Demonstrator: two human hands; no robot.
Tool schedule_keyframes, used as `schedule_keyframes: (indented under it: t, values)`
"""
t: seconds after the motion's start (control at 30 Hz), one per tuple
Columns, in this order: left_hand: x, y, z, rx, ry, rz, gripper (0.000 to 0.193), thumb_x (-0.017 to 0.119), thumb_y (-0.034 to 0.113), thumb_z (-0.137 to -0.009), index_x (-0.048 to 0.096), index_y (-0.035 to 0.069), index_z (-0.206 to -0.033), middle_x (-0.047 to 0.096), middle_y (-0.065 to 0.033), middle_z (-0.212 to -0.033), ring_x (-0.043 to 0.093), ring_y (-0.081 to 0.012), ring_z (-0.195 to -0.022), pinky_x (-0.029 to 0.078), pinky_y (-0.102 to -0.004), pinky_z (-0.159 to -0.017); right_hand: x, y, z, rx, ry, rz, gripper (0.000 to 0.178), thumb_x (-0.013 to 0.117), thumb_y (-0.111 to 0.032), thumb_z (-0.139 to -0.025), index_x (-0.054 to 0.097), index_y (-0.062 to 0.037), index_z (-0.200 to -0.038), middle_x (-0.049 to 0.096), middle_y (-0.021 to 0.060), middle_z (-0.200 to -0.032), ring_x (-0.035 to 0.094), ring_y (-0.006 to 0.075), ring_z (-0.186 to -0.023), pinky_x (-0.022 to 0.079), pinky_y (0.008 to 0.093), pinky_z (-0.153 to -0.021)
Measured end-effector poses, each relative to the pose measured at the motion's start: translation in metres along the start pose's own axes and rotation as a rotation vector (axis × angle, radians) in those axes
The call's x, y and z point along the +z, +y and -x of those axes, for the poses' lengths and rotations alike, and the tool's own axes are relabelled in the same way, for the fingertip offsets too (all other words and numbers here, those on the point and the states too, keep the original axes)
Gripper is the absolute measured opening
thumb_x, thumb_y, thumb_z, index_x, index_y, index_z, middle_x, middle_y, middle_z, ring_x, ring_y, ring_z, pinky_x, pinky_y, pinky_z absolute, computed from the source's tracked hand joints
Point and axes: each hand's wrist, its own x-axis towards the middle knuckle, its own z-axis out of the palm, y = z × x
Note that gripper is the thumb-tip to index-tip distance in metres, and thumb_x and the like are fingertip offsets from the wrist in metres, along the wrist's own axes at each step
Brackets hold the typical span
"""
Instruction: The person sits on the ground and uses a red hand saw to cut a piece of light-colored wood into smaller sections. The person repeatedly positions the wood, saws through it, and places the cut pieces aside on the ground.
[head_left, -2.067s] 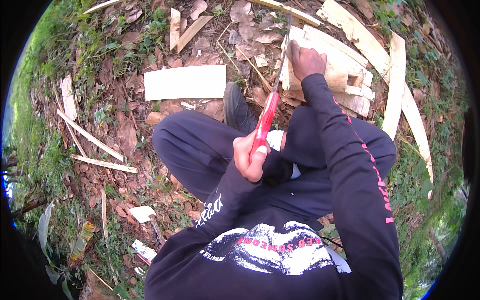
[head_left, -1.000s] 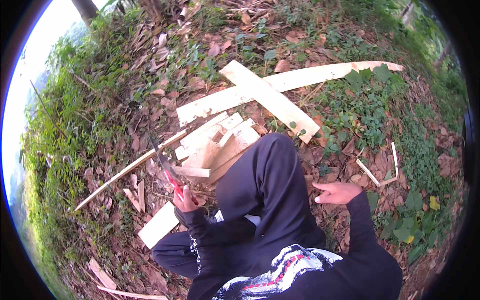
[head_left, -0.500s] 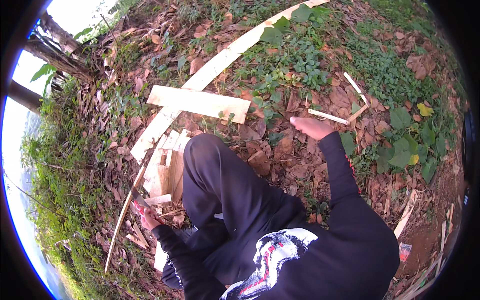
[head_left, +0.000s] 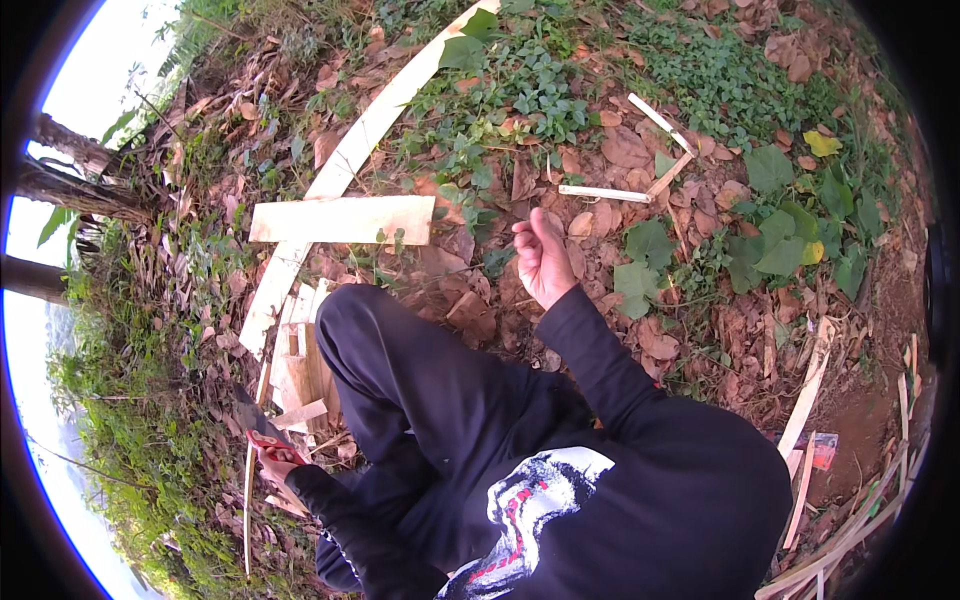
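Observation:
Down at the left, my left hand [head_left: 277,462] is closed round the red handle of a handsaw [head_left: 268,444]. Its dark blade points up and away, beside a long thin wooden strip [head_left: 250,505]. Just beyond is a pale wooden block [head_left: 296,375] with a square notch, next to my bent knee. My right hand [head_left: 545,265] is raised above the leaf-covered ground, thumb up and fingers curled in, with nothing visible in it. Beyond that hand lie thin pale sticks [head_left: 603,193], joined end to end in an angled shape.
A short board [head_left: 345,220] lies across a long pale plank [head_left: 365,140] ahead. Tree trunks [head_left: 80,190] stand far left, by a bushy slope. Broad green leaves [head_left: 775,240] grow at right. Split wood strips [head_left: 805,390] and a small red packet [head_left: 822,450] lie near right.
The whole view has shifted, so the ground things sit farther left. My right hand has gone from stretched-out fingers to curled ones with the thumb up. The handsaw stays in my left hand.

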Motion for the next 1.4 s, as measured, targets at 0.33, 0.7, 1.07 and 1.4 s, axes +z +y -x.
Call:
schedule_keyframes:
  t: [0.33, 0.7, 1.07, 1.4]
  values:
    - [0.026, 0.035, 0.015, 0.174, 0.003, 0.048, 0.036, 0.066, 0.032, -0.088, 0.052, 0.008, -0.066, 0.037, 0.0025, -0.049, 0.033, -0.0096, -0.040, 0.025, -0.0247, -0.039, -0.157, -0.088, 0.053, -0.217, 0.227, 2.087, 0.045, 0.069, -0.038, -0.088, 0.063, -0.0012, -0.114, 0.061, 0.0180, -0.120, 0.057, 0.0344, -0.113, 0.044, 0.0437, -0.100]
    - [0.031, 0.104, 0.001, 0.239, 0.010, -0.056, 0.036, 0.071, 0.034, -0.084, 0.053, 0.006, -0.071, 0.033, 0.0026, -0.050, 0.032, -0.0105, -0.040, 0.025, -0.0251, -0.039, -0.261, -0.104, 0.162, -0.364, 0.511, 2.543, 0.064, 0.060, -0.031, -0.089, 0.041, 0.0017, -0.141, 0.028, 0.0277, -0.153, 0.024, 0.0435, -0.144, 0.022, 0.0526, -0.118]
    - [0.061, 0.139, 0.020, 0.218, -0.080, -0.073, 0.033, 0.064, 0.035, -0.086, 0.049, 0.006, -0.078, 0.034, 0.0018, -0.054, 0.035, -0.0129, -0.043, 0.029, -0.0262, -0.041, -0.251, -0.105, 0.159, -0.383, 0.554, 2.520, 0.063, 0.062, -0.028, -0.086, 0.043, 0.0003, -0.139, 0.029, 0.0247, -0.153, 0.025, 0.0400, -0.145, 0.023, 0.0516, -0.117]
    - [0.108, 0.144, 0.034, 0.187, -0.198, -0.120, 0.031, 0.058, 0.035, -0.090, 0.052, 0.008, -0.075, 0.033, 0.0038, -0.050, 0.035, -0.0123, -0.042, 0.033, -0.0255, -0.045, -0.250, -0.108, 0.156, -0.395, 0.535, 2.514, 0.062, 0.061, -0.028, -0.084, 0.044, -0.0007, -0.138, 0.032, 0.0236, -0.151, 0.027, 0.0390, -0.143, 0.024, 0.0508, -0.117]
